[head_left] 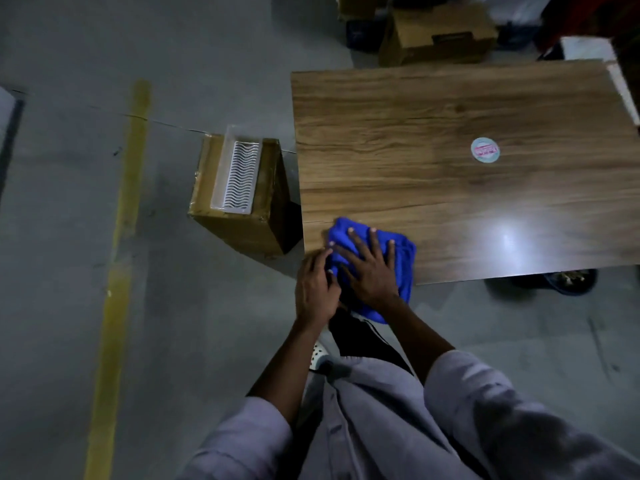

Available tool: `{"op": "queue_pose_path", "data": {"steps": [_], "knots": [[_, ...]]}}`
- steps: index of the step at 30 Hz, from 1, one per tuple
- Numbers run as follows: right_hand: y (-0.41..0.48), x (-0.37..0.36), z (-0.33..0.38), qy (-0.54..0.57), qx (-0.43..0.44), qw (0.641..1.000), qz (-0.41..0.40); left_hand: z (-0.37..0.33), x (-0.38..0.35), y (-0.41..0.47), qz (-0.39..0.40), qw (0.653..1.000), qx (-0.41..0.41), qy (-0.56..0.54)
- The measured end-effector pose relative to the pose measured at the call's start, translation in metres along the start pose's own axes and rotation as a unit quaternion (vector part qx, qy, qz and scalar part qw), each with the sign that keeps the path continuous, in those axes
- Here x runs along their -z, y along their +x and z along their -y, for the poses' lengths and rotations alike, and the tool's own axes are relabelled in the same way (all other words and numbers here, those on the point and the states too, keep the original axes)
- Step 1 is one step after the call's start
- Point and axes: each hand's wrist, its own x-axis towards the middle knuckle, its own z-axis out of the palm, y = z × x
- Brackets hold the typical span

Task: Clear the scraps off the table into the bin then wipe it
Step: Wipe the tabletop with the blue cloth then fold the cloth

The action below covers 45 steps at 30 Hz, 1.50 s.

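A blue cloth (403, 261) lies bunched on the near left corner of the wooden table (450, 140), part of it hanging over the front edge. My right hand (370, 265) presses flat on the cloth with fingers spread. At the table's corner my left hand (317, 289) grips the cloth's left edge with curled fingers. A round white and pink sticker (485, 150) sits on the tabletop toward the right.
A cardboard box (242, 223) with a white ribbed tray (239, 176) on top stands on the floor left of the table. More cardboard boxes (436, 32) sit behind the table. A dark shoe (568, 282) shows under the front edge. A yellow line (121, 254) runs along the floor.
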Motion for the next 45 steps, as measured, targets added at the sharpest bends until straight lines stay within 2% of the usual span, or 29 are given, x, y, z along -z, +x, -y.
{"op": "queue_pose_path", "data": {"steps": [2, 4, 6, 8, 9, 11, 13, 16, 19, 22, 23, 24, 26, 30, 33, 37, 41, 43, 45], "knots": [[-0.021, -0.004, -0.003, -0.013, 0.112, 0.994, -0.01, 0.003, 0.004, 0.005, -0.021, 1.0, 0.013, -0.01], [-0.037, -0.001, -0.016, 0.043, 0.164, 0.985, -0.031, 0.005, 0.007, 0.011, -0.039, 0.998, 0.047, -0.019], [-0.046, 0.013, -0.023, 0.188, 0.118, 0.974, -0.054, 0.005, 0.007, 0.015, -0.064, 0.995, 0.075, -0.029], [-0.034, 0.037, -0.03, 0.333, 0.013, 0.934, -0.126, 0.0, 0.008, 0.024, -0.095, 0.989, 0.098, -0.059], [-0.02, 0.053, -0.034, 0.366, -0.038, 0.914, -0.172, -0.002, 0.008, 0.03, -0.106, 0.986, 0.109, -0.074], [0.02, 0.085, -0.043, 0.372, -0.092, 0.889, -0.251, -0.004, 0.006, 0.045, -0.121, 0.981, 0.118, -0.094], [0.071, 0.116, -0.048, 0.367, -0.077, 0.873, -0.311, -0.003, 0.004, 0.063, -0.143, 0.976, 0.125, -0.104], [0.143, 0.158, -0.05, 0.328, -0.066, 0.881, -0.336, -0.004, 0.007, 0.084, -0.165, 0.971, 0.129, -0.114], [0.232, 0.166, -0.062, 0.244, -0.048, 0.922, -0.298, 0.0, 0.002, 0.124, -0.185, 0.963, 0.135, -0.14], [0.297, 0.124, -0.069, 0.127, -0.062, 0.984, -0.107, 0.005, -0.006, 0.167, -0.178, 0.961, 0.135, -0.164], [0.308, 0.102, -0.069, 0.082, -0.084, 0.992, -0.045, 0.005, -0.008, 0.181, -0.17, 0.962, 0.135, -0.168], [0.316, 0.083, -0.071, 0.037, -0.1, 0.994, -0.018, 0.005, -0.011, 0.194, -0.161, 0.963, 0.132, -0.169], [0.333, 0.07, -0.072, 0.0, -0.121, 0.992, -0.03, 0.007, -0.015, 0.221, -0.141, 0.964, 0.136, -0.181], [0.393, 0.085, -0.074, 0.0, -0.146, 0.988, -0.047, 0.011, -0.021, 0.265, -0.139, 0.949, 0.144, -0.244], [0.439, 0.093, -0.069, -0.022, -0.091, 0.995, -0.04, 0.015, -0.029, 0.277, -0.182, 0.938, 0.112, -0.274], [0.462, 0.086, -0.045, -0.057, 0.057, 0.997, -0.021, 0.017, -0.035, 0.276, -0.263, 0.912, 0.089, -0.302], [0.415, 0.071, -0.044, -0.068, 0.237, 0.969, -0.01, -0.001, -0.022, 0.274, -0.33, 0.858, 0.142, -0.368], [0.375, 0.061, -0.046, -0.068, 0.294, 0.953, -0.023, -0.006, -0.014, 0.272, -0.364, 0.833, 0.158, -0.385], [0.331, 0.047, -0.048, -0.061, 0.324, 0.943, -0.032, -0.003, -0.008, 0.265, -0.37, 0.838, 0.157, -0.37]]}}
